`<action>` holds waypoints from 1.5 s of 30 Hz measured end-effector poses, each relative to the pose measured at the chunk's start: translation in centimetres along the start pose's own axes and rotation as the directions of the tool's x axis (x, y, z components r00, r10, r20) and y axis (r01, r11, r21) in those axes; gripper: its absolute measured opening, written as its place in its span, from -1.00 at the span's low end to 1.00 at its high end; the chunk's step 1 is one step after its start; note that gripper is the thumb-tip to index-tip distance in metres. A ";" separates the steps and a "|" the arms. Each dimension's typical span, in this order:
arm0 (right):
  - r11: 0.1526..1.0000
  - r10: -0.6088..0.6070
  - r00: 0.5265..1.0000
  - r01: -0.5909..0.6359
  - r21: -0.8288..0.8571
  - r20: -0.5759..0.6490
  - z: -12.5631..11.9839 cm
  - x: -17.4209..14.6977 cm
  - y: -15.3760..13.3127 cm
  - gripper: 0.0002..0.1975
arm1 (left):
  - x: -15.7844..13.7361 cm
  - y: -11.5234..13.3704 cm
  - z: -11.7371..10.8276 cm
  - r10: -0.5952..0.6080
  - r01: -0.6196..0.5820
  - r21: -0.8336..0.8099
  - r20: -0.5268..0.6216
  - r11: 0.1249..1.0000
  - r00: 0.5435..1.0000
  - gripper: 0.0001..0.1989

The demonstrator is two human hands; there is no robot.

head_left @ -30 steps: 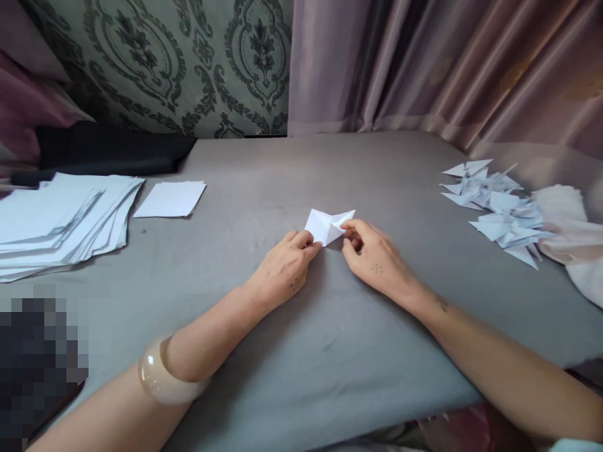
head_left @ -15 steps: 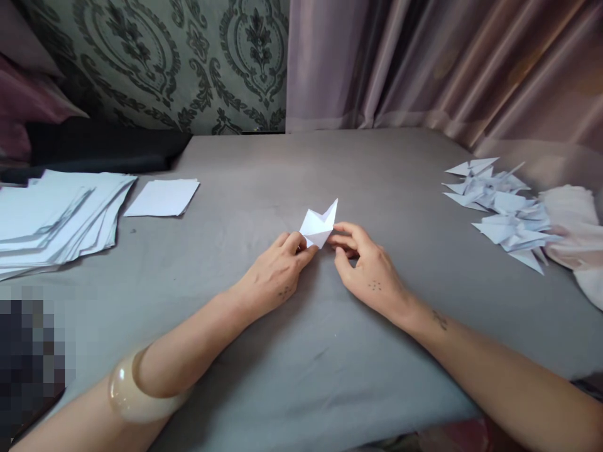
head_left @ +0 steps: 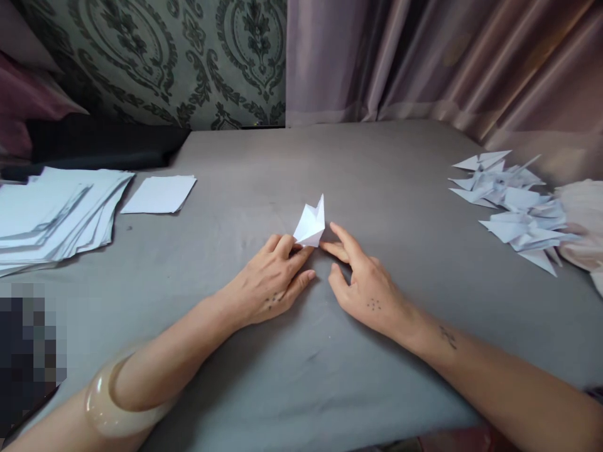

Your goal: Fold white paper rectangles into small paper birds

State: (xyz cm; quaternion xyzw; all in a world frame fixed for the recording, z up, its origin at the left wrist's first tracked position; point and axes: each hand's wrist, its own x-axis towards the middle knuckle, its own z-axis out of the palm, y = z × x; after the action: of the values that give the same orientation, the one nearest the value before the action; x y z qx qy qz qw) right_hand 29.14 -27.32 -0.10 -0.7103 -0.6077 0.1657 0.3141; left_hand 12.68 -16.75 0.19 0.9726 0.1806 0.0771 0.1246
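Note:
A piece of white origami paper (head_left: 311, 225), folded with one sharp point sticking up, stands at the middle of the grey cloth. At its lower left edge, the fingertips of my left hand (head_left: 273, 279) touch the paper, while the thumb is stretched out apart from it. My right hand (head_left: 360, 279) is beside the lower right corner with its fingers spread. One right fingertip reaches the paper's bottom corner; whether it presses on it I cannot tell. The undersides of both hands are hidden.
Folded paper pieces with pointed ends (head_left: 522, 201) lie heaped at the right, beside a pale cloth (head_left: 584, 213). On the left are a small stack of square paper (head_left: 159, 193) and larger white sheets (head_left: 56, 213). Black fabric (head_left: 103, 144) lies behind them.
My left thumb has come away from the paper and stretched out. The right fingers have spread wider. The folded paper has turned slightly, its point now more upright and a little further left.

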 end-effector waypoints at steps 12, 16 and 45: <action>0.999 -0.023 1.000 0.022 0.043 0.011 0.3 -0.2 0.2 -0.29 | 0.0 -0.2 0.1 -0.031 0.030 -0.034 -0.016 0.999 0.999 -0.56; 0.996 0.022 0.999 -0.024 0.089 0.023 0.1 0.0 0.3 -0.30 | 0.1 -0.3 0.1 -0.025 0.025 0.002 -0.011 1.000 1.000 -0.54; 0.832 -0.321 0.935 0.355 -0.425 0.151 0.3 0.6 0.1 -0.57 | 0.5 -2.2 0.5 -0.478 0.343 -0.493 -0.177 0.800 0.861 -0.92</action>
State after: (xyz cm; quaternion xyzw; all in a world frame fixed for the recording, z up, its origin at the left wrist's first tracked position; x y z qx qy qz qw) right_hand 29.15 -26.64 -0.34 -0.6378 -0.7564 -0.0101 0.1447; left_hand 12.50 -14.69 -0.83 0.8319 0.3829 0.2298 0.3293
